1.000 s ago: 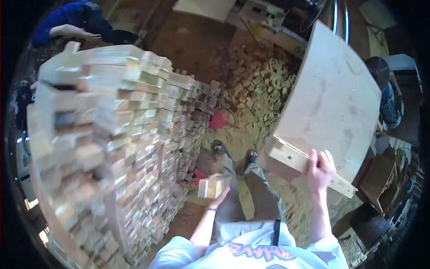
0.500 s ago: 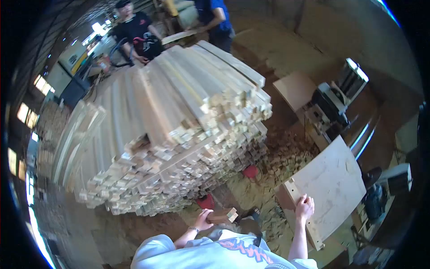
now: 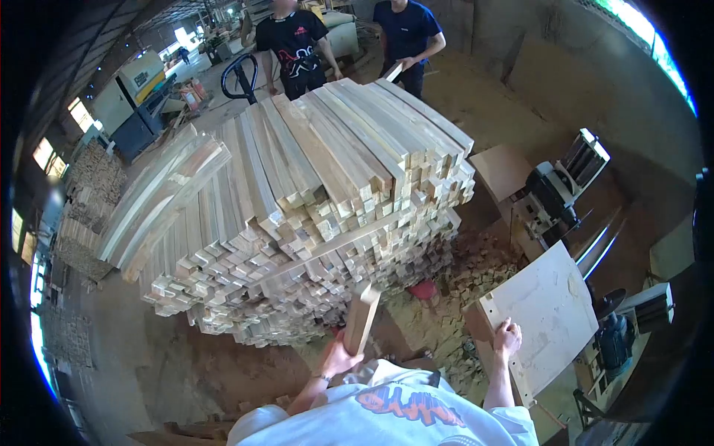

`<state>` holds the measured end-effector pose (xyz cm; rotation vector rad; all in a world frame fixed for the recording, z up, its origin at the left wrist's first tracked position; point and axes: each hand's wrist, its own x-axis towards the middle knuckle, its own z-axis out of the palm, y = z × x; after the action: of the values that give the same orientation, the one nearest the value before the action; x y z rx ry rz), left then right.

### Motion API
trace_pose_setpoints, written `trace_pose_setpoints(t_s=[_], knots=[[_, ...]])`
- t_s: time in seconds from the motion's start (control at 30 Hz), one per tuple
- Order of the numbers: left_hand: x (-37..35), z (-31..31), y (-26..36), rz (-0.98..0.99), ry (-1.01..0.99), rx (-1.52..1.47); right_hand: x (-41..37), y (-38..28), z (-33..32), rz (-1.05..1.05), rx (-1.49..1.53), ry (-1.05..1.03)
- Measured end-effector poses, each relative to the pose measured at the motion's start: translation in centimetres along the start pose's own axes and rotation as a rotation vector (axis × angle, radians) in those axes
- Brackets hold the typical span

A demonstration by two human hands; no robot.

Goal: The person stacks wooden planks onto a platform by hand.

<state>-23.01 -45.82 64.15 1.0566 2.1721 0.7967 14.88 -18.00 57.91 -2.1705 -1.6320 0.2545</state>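
Note:
My left hand (image 3: pixel 342 360) is wrapped round the lower end of a short squared wooden stick (image 3: pixel 361 320), which stands nearly upright in front of my shirt. Beyond it lies the near face of a big stack of long timber strips (image 3: pixel 327 245). My right hand (image 3: pixel 508 339) rests on the pale worktable board (image 3: pixel 550 312), beside the wooden strip with holes (image 3: pixel 497 316) along its near edge. The fingers of that hand are curled closed, and whether anything is in them I cannot make out.
Two people, one in a black T-shirt (image 3: pixel 294 44) and one in a navy T-shirt (image 3: pixel 409 30), stand behind the stack. A pallet jack handle (image 3: pixel 239 80) rises there. Machines (image 3: pixel 554 186) stand at right. Wood offcuts (image 3: pixel 476 279) and a red object (image 3: pixel 424 291) lie on the floor.
My left hand has turned the wooden stick from nearly level to nearly upright. My right hand has stayed on the board. My view has shifted, and the two people show more fully.

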Motion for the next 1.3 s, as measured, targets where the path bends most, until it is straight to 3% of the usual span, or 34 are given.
trace_pose_setpoints(t_s=[0.03, 0.07, 0.2, 0.23, 0.37, 0.4, 0.43, 0.47, 0.5, 0.53, 0.57, 0.6, 0.63, 0.67, 0.73, 0.8, 0.83, 0.87, 0.93, 1.0, 1.03, 1.07, 1.3], knots=[[0.3, -1.4, 2.2, -0.007, -0.011, 0.018, -1.1, -0.8, -0.6, 0.02, -0.001, -0.019], [1.2, -1.6, 2.3, 0.153, 0.074, 0.059, -1.9, -1.4, -0.7, 0.028, -0.001, -0.023], [3.2, -10.1, 13.4, 0.387, 0.187, 0.032, -5.5, -1.4, 0.0, 0.034, 0.025, -0.03], [3.9, -12.6, 17.0, 0.57, 0.277, -0.056, -6.3, -1.7, 0.2, -0.008, 0.025, 0.013], [7.8, -22.4, 28.5, 0.537, 0.434, -0.086, -6.5, -1.6, -0.2, -0.068, 0.054, 0.002], [11.4, -25.4, 29.4, 0.597, 0.407, 0.015, -6.5, -1.7, -0.5, -0.028, 0.051, -0.042], [16.5, -28.2, 29.9, 0.433, 0.417, 0.098, -6.7, -1.7, -0.5, -0.044, 0.065, -0.023], [17.8, -30.6, 33.1, 0.452, 0.355, 0.169, -7.0, -1.6, -0.5, -0.07, 0.094, -0.034], [20.4, -32.1, 34.8, 0.358, 0.445, 0.24, -7.2, -1.5, -0.8, -0.082, 0.122, -0.036], [25.2, -33.4, 35.4, 0.285, 0.492, 0.144, -7.6, -2.1, -2.3, -0.101, 0.196, -0.057], [28.9, -34.6, 35.5, 0.347, 0.454, 0.087, -8.0, -2.0, -2.6, -0.148, 0.258, -0.017], [32.2, -36.0, 35.4, 0.384, 0.503, 0.337, -8.7, -1.8, -2.8, -0.231, 0.235, 0.056], [35.7, -36.8, 34.9, 0.326, 0.48, 0.767, -9.9, -3.0, -4.3, -0.286, 0.277, 0.159], [40.1, -36.5, 33.0, 0.38, 0.392, 0.895, -11.5, -4.5, -6.5, -0.341, 0.308, 0.262], [49.0, -33.0, 26.8, 0.443, 0.079, 0.899, -16.9, -3.8, -8.6, -0.557, 0.651, -0.438], [53.8, -33.6, 19.8, 0.367, -0.142, 1.025, -20.3, -0.5, -6.0, -0.675, 0.587, -0.799], [53.3, -32.5, 20.9, 0.305, -0.32, 1.402, -21.7, 1.8, -3.9, -0.403, 0.543, -0.993], [53.5, -32.4, 19.8, 0.325, -0.33, 1.42, -22.7, 4.6, -0.9, -0.138, 0.489, -1.172], [54.3, -32.8, 16.0, 0.285, 0.0, 0.89, -25.6, 11.0, 8.5, 0.079, 0.365, -1.047], [45.4, -29.6, 21.9, 0.092, 0.06, 0.877, -25.5, 16.2, 12.6, 0.353, 0.283, -1.011], [48.5, -33.0, 18.7, 0.059, 0.022, 0.558, -25.0, 18.1, 14.1, 0.472, 0.267, -1.002], [47.4, -34.0, 19.9, -0.124, -0.109, 0.434, -24.4, 19.3, 15.6, 0.539, 0.27, -0.992], [40.8, -34.1, 19.6, -0.148, 0.105, 0.389, -18.1, 22.3, 21.1, 0.708, 0.31, -0.9]])
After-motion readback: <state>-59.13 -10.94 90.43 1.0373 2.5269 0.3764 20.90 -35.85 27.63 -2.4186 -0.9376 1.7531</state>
